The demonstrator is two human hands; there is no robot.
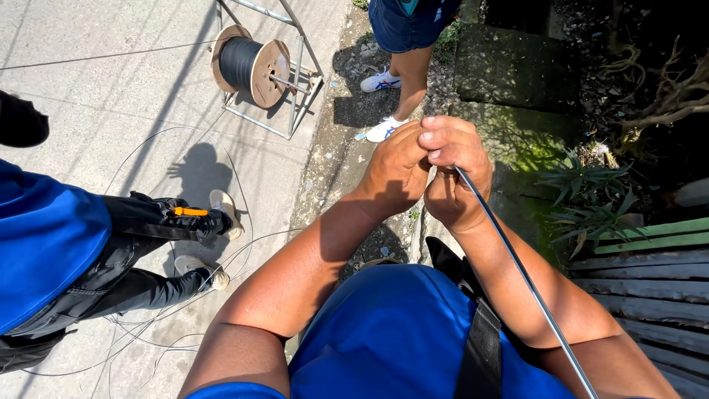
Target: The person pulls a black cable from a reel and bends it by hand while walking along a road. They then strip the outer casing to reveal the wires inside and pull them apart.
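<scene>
My left hand point(395, 168) and my right hand point(456, 171) are pressed together in front of my chest, high above the ground. Both are closed on the end of a thin grey cable point(521, 272). It runs from my fingers down along my right forearm and out at the bottom edge. The cable tip is hidden inside my fingers. I wear a blue shirt with a black strap across it.
A cable reel point(251, 65) in a metal frame stands on the concrete below, with loose cable loops point(159, 325) on the ground. A person in blue with a tool pouch point(166, 218) is at left. Another person's legs point(406, 74) stand ahead. Green planks point(650, 240) lie right.
</scene>
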